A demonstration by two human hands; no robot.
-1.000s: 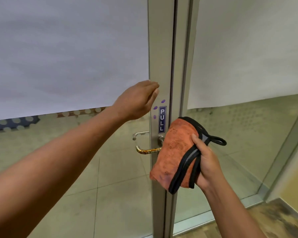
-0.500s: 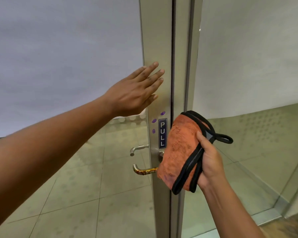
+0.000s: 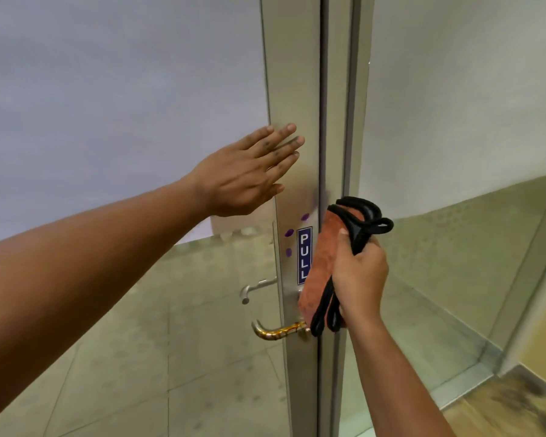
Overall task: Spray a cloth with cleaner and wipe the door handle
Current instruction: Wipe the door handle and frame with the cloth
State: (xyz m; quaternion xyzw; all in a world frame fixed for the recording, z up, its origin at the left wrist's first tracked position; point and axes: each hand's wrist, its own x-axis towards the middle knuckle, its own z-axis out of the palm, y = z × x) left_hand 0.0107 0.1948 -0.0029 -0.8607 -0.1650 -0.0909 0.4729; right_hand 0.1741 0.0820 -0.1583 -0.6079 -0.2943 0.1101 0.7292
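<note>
So right in the middle of the frame there's a glass door with a brushed-metal door frame [image 3: 292,89] running top to bottom, and the person has their left hand [image 3: 246,175] up against it, fingers straight and spread a little, fingertips [image 3: 292,141] lying flat on the metal stile just above centre. Can't really tell how hard it's pressing, but it isn't curled around anything. Lower down and a bit right of centre, the right hand [image 3: 361,279] is wrapped tight around a folded orange microfiber cloth [image 3: 319,269] with black edging; the black hanging loop [image 3: 380,225] sticks out at the top of the fist. That cloth is held upright right in front of the door edge, covering part of the blue PULL sticker [image 3: 304,250], and its lower end hangs just over the inner end of the door handle [image 3: 276,332], which looks brassy-gold and curves out to the left in the lower middle of the frame. Whether cloth and handle actually touch I can't say from here. Behind the glass, a little higher and left, you can see a second silver lever handle [image 3: 256,288]. Three small purple smudges [image 3: 289,232] sit on the metal beside the sticker. Frosted film [image 3: 108,89] covers the upper glass, and beige floor tiles [image 3: 139,357] show through the lower part.
</note>
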